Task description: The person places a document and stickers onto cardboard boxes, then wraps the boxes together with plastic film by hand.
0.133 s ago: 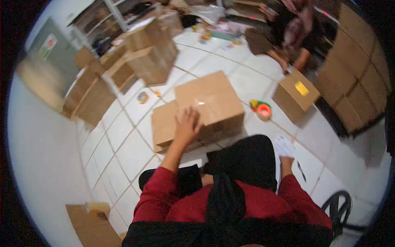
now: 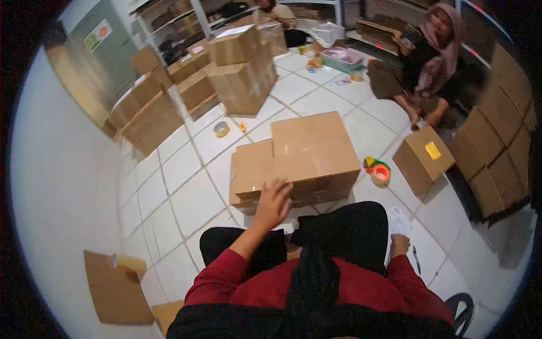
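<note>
Sitting on the white tiled floor point(image 2: 180, 198), the person in red sleeves faces a big taped box point(image 2: 313, 150) with a lower box point(image 2: 251, 169) pressed against its left side. Along the left wall, rows of flat cartons point(image 2: 147, 113) lean in a line, and behind the big box rises a stack of sealed boxes point(image 2: 243, 70). More stacked boxes point(image 2: 497, 152) fill the right edge. A co-worker point(image 2: 432, 53) sits at the far right, near a small box point(image 2: 423, 158) with a yellow label on top. A loose cardboard sheet point(image 2: 116, 291) lies at the lower left, beside the wall.

The left hand point(image 2: 274, 203) is out in front, fingers spread and holding nothing, its fingertips at the near edge of the lower box. The right hand point(image 2: 400, 244) rests down on the floor, fingers curled, by a paper sheet point(image 2: 400, 219); I can't tell whether it grips anything. A tape dispenser point(image 2: 378, 170), orange and green, lies between the big box and the small one. A tape roll point(image 2: 221, 129) lies on the tiles further back, and a pen point(image 2: 416, 259) lies just right of the right hand.
</note>
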`<action>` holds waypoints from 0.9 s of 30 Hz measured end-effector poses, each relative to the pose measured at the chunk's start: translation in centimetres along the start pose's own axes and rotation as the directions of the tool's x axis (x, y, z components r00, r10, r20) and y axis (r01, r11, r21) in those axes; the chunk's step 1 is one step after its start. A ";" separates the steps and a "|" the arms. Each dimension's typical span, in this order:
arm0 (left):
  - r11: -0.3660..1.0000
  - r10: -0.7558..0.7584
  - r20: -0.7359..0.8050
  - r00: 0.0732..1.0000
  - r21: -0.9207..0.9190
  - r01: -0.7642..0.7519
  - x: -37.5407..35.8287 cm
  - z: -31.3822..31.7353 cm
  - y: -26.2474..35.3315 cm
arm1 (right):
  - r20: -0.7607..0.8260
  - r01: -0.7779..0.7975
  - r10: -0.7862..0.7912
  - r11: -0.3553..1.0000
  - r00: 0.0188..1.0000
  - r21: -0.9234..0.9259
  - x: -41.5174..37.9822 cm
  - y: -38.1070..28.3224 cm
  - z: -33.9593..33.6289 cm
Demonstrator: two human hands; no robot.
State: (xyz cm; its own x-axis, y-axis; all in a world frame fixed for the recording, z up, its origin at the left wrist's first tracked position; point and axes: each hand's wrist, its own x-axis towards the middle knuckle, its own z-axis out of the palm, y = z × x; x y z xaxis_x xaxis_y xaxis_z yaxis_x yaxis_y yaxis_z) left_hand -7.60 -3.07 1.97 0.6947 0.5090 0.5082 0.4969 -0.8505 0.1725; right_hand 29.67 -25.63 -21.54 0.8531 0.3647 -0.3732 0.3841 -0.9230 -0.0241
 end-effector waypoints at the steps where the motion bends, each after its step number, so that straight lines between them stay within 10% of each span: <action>1: 0.995 0.038 0.002 0.999 -0.095 -0.038 -2.5 0.1 0.7 | 0.075 -0.230 0.222 0.964 0.972 0.133 -1.8 0.4 -1.5; 4: 0.984 -0.030 0.100 0.995 -0.173 0.047 -8.4 2.6 2.8 | 0.281 -0.676 0.617 0.641 0.735 0.363 -2.4 1.7 -4.5; 6: 0.966 -0.011 0.628 0.778 -0.196 0.172 -10.6 3.8 3.1 | 0.253 -0.586 0.541 0.631 0.802 0.508 -0.6 1.4 -3.9; 16: 0.917 -0.049 0.573 0.818 -0.299 0.264 -10.7 5.6 2.4 | 0.193 -0.204 0.105 0.116 0.976 0.972 3.3 4.6 2.8; 21: 0.870 -0.062 0.598 0.799 -0.360 0.337 -10.4 5.5 2.3 | -0.459 0.348 -0.020 0.682 0.888 0.643 4.2 4.5 -4.4; 27: 0.623 -0.098 0.420 0.902 -0.681 0.384 -5.6 2.4 3.6 | -0.671 0.663 -0.087 0.293 0.736 0.689 -3.9 -3.9 -21.5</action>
State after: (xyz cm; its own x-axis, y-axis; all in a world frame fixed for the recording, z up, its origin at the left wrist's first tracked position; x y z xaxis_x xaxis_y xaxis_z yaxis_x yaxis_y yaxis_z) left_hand -8.49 -8.66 -2.30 0.7965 0.5983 0.0876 0.2227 -0.4250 0.8774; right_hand 32.39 -20.79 0.01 0.8315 0.4317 0.3497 0.4344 -0.1129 -0.8936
